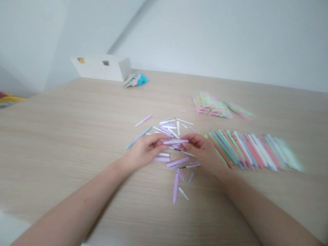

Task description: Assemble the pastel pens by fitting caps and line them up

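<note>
My left hand (pixel 145 150) and my right hand (pixel 201 148) meet over the middle of a wooden table (pixel 77 136). Between them they pinch a lilac pen (pixel 175 141), held level, each hand closed on one end. Under and around the hands lies a loose scatter of pen parts (pixel 176 164): lilac barrels, caps, thin white refills and a pale blue barrel (pixel 138 137). To the right lies a row of pastel pens (pixel 251 150) side by side, pink, green, blue and white.
Flat packs in pink and green (pixel 212 106) are stacked behind the pen row. A white box (pixel 102 67) stands at the table's far edge by the wall, with a grey and blue bundle (pixel 135 80) next to it. The picture is motion-blurred.
</note>
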Demonstrator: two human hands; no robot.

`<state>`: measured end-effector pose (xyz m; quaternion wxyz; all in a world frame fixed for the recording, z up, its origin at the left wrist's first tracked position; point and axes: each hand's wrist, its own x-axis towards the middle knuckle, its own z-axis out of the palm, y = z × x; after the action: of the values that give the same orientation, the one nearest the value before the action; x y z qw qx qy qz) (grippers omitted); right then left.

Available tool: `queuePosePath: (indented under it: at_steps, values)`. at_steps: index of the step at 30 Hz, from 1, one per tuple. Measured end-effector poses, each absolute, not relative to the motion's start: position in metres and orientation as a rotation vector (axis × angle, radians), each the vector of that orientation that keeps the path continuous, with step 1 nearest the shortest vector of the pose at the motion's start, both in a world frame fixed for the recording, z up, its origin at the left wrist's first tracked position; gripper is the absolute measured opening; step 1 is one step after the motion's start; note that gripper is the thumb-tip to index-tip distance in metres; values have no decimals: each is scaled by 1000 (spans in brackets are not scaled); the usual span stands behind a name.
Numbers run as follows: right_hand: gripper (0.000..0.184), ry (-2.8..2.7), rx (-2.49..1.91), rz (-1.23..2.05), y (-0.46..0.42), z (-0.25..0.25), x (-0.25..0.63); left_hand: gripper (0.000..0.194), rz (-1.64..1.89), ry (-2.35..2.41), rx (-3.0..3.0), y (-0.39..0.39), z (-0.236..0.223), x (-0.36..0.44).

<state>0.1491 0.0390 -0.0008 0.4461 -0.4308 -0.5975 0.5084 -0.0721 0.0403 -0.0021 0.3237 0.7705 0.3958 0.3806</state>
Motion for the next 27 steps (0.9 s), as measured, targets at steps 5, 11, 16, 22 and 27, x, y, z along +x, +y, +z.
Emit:
queuePosePath:
  at_steps: [5, 11, 16, 22, 27]
  values:
    - [20, -1549, -1086, 1194, 42, -8, 150, 31, 1001, 860, 1821, 38, 4, -71]
    - [21, -1569, -1128, 1174, 43, -11, 151, 29, 973, 810, 1819, 37, 6, -73]
    - [21, -1594, -1153, 1148, 42, -7, 150, 24, 955, 800, 1777, 38, 4, -73]
    - [21, -1552, -1148, 1185, 38, 1, 148, 30, 901, 827, 1776, 37, 10, -76]
    - [17, -1608, -1176, 1160, 35, 4, 149, 33, 860, 841, 1838, 38, 9, -77]
